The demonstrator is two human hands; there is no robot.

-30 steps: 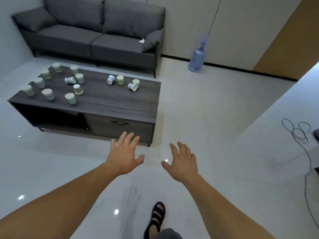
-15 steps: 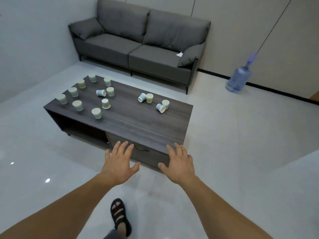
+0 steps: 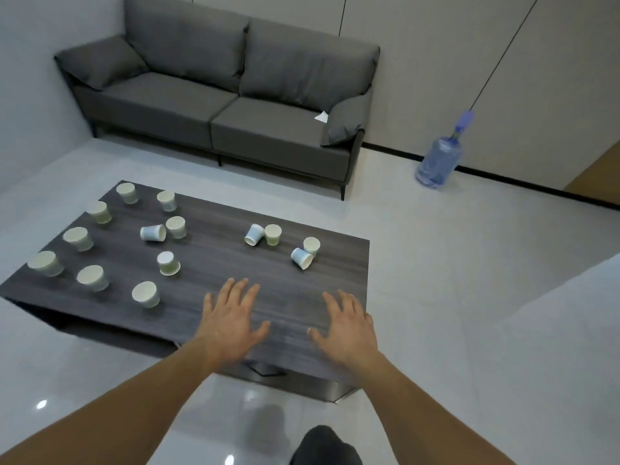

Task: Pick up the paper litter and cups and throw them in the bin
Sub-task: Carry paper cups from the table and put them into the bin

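A low dark-grey wood-grain counter (image 3: 218, 260) stands on a glossy white tiled floor (image 3: 436, 297) and carries small pale green and white paper cups (image 3: 146, 294), scattered mostly over its left half. Most of them stand mouth up, with pale insides, and what they hold cannot be told from this angle. One inverted cup (image 3: 167, 263) sits base up near the middle of the left group. A bluish-white tipped cup (image 3: 153, 233) lies on its side just beside an upright one. A second tipped cup (image 3: 254, 234) leans against an upright cup at mid-counter, and a third tipped cup (image 3: 302, 258) lies just in front of an upright cup toward the right end. The left hand (image 3: 231, 317) and the right hand (image 3: 349, 325) are held flat, palms down, fingers straight and spread. They are over the bare near-right part of the counter and grip nothing; whether they touch the wood cannot be told. Both are apart from every cup, the third tipped cup being the nearest. Under the near edge a drawer front (image 3: 265, 370) with a dark handle shows. Behind the counter is a grey fabric two-seat sofa (image 3: 235, 112), and a small white paper scrap (image 3: 322, 117) lies on its right seat cushion against the arm pillow. A translucent blue water bottle (image 3: 437, 162) with a pump top stands on the floor by the wall, right of the sofa; its fill level cannot be made out.
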